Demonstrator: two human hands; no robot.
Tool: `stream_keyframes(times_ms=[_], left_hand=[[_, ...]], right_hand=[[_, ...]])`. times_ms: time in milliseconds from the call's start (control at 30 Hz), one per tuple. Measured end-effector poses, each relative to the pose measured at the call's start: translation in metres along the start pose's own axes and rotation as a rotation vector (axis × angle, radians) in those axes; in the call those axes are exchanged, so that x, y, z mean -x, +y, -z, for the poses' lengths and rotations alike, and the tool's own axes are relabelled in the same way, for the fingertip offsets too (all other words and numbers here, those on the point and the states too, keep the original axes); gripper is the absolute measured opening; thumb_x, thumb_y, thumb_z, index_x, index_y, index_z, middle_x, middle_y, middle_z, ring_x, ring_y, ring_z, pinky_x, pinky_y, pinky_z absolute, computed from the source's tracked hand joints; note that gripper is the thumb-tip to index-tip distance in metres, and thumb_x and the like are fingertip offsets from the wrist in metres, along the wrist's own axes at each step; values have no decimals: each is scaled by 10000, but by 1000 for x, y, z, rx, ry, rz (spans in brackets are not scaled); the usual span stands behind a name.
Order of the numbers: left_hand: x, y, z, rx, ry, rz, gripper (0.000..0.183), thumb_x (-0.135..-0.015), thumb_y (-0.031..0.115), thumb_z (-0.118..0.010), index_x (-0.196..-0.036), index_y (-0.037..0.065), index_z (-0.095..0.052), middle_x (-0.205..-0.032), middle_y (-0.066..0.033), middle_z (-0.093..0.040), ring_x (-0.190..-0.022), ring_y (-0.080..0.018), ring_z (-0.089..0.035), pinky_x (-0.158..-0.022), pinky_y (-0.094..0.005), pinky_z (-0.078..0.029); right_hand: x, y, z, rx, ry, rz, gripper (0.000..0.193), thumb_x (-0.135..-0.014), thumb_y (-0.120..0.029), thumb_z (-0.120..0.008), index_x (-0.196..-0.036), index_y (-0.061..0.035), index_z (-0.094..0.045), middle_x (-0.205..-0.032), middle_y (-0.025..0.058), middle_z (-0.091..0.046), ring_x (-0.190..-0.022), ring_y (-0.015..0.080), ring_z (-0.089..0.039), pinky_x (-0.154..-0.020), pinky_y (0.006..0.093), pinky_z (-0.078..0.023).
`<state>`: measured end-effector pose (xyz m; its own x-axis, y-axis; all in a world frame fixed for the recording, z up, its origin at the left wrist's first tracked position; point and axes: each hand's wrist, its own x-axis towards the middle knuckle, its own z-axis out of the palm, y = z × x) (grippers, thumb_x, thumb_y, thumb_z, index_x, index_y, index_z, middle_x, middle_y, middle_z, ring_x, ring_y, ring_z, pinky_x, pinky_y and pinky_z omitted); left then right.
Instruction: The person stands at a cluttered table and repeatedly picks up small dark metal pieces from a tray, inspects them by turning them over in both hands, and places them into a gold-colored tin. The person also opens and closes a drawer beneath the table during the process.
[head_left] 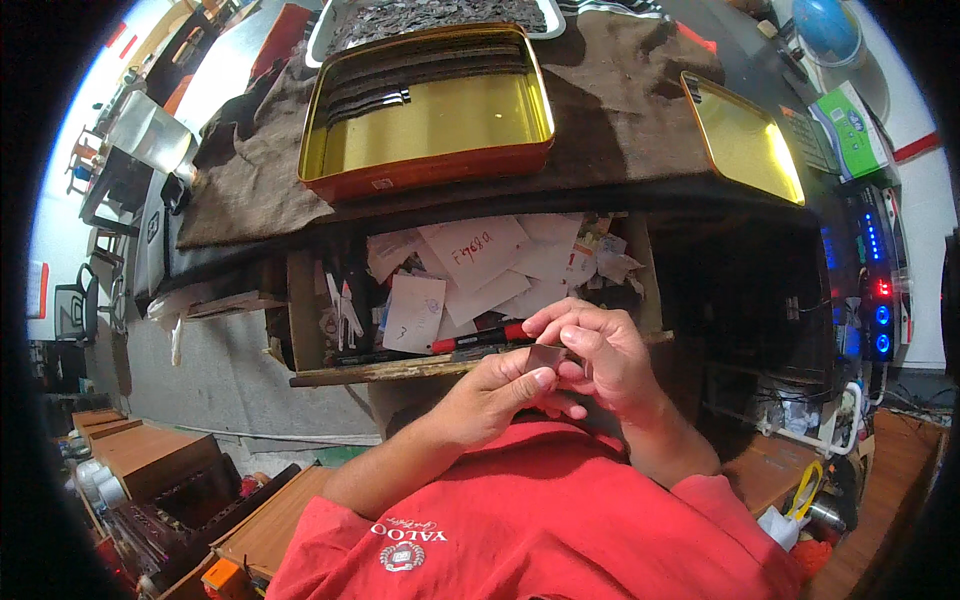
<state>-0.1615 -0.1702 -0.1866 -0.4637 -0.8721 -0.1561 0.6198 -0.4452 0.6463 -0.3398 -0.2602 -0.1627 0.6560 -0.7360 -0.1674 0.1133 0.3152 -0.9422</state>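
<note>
Close to my chest, above the front edge of an open drawer, I hold a small flat brownish-grey square piece [545,357]. My left hand [500,385] pinches it, thumb on top and fingers beneath. My right hand [605,355] is curled over its right side with thumb and fingertips at its edge; the exact contact is partly hidden. Beyond the drawer, an open rectangular tin [430,165] with a golden inside stands on a brown cloth [245,195]. Rows of thin dark pieces [420,70] line its far part.
A white tray [318,40] heaped with small dark flakes sits behind the tin. The golden lid [745,140] lies at the right. Papers [470,250], scissors [345,310] and a red-and-black marker [470,340] fill the drawer [400,372]. A lit computer case [875,270] stands at the right.
</note>
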Motion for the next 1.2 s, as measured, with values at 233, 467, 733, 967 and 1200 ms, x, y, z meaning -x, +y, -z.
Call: stream_keyframes(times_ms=[233, 467, 733, 967, 1200], left_hand=[[0, 4, -3, 12, 11, -3, 355, -1119, 232, -453, -1343, -23, -556, -1260, -140, -661, -1079, -259, -706, -998, -385, -545], [1, 4, -8, -18, 64, -21, 338, -1115, 225, -449, -1308, -23, -573, -1157, -193, -682, -1010, -318, -724, -958, -435, -562], [9, 16, -1, 2, -33, 187, 321, -1117, 317, -460, -1083, 35, -609, -753, -26, -580, -667, -125, -579, -621, -238, -468], [10, 24, 8, -371, -114, 223, 337, -1107, 342, -497, -1057, 47, -651, -765, 28, -531, -683, -65, -455, -608, -233, -390], [12, 30, 4, -543, -50, 195, 275, -1086, 307, -555, -1118, 47, -639, -805, 48, -524, -702, -55, -443, -619, -234, -397]], right_hand=[[2, 4, -1, -21, -16, 34, 189, -946, -77, -577, -1002, 52, -703, -1211, 122, -663, -728, 47, -572, -663, 222, -516], [1, 3, 2, -14, -18, 37, 189, -941, -57, -575, -1044, 44, -698, -1183, 125, -666, -723, 44, -567, -666, 221, -517], [2, -15, 9, 135, -338, 11, 257, -1008, -15, -592, -1258, 39, -620, -929, 55, -676, -761, 96, -653, -726, 248, -541], [0, -18, 9, 150, -398, -111, 66, -1011, -49, -629, -1042, 9, -626, -895, 50, -692, -794, 97, -666, -722, 255, -540], [3, 0, 10, 97, -339, -65, 83, -1003, -93, -658, -1021, -25, -616, -871, 34, -658, -765, 95, -617, -695, 254, -505]])
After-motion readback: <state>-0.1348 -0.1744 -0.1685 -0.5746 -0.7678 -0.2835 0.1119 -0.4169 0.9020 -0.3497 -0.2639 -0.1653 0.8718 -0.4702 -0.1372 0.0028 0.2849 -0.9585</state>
